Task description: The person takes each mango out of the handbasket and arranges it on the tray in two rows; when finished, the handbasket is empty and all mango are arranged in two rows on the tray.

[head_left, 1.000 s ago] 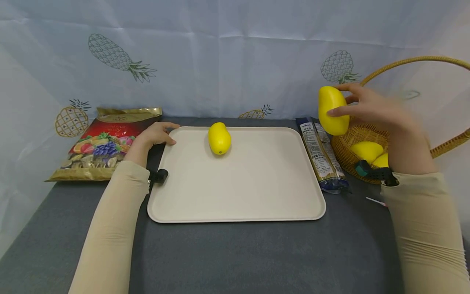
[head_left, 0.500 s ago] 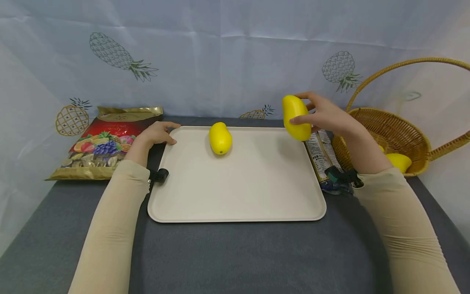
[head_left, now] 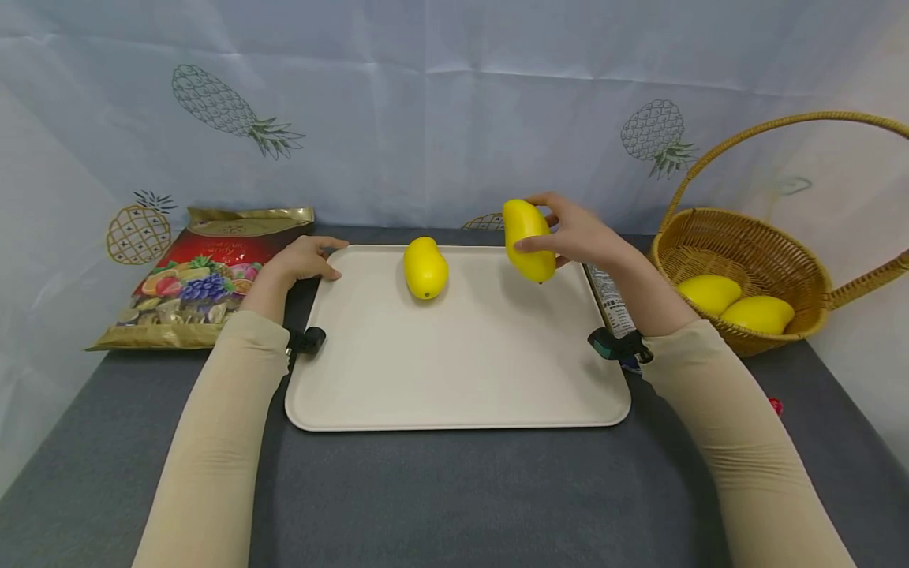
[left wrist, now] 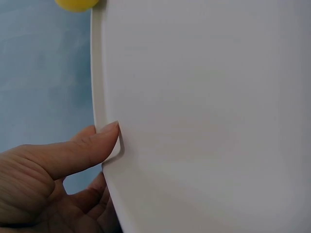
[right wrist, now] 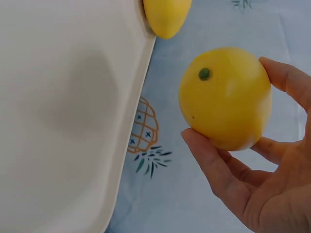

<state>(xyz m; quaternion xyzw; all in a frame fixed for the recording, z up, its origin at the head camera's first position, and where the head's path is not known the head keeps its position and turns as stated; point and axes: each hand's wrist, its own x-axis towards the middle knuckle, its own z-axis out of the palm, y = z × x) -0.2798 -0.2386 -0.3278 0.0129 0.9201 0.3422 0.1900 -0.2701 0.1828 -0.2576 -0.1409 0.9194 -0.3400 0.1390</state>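
A yellow mango (head_left: 525, 241) is held in my right hand (head_left: 578, 233), thumb on one side and fingers on the other, above the far right part of the beige tray (head_left: 454, 363). The right wrist view shows the green stem spot of this held mango (right wrist: 226, 99). Another yellow mango (head_left: 425, 268) lies on the tray near its far edge. My left hand (head_left: 301, 259) grips the tray's far left corner; in the left wrist view its thumb (left wrist: 95, 148) lies over the rim and the other fingers are outside it, partly hidden.
A wicker basket (head_left: 798, 268) with a tall handle stands at the right, holding two mangoes (head_left: 760, 314). A red and gold candy bag (head_left: 206, 276) lies left of the tray. Right of the tray, a narrow packet (head_left: 612, 304) is partly covered by my right arm.
My right hand has carried the mango leftward and slightly down, from beside the basket to over the tray. My left hand and the mango on the tray have stayed in place.
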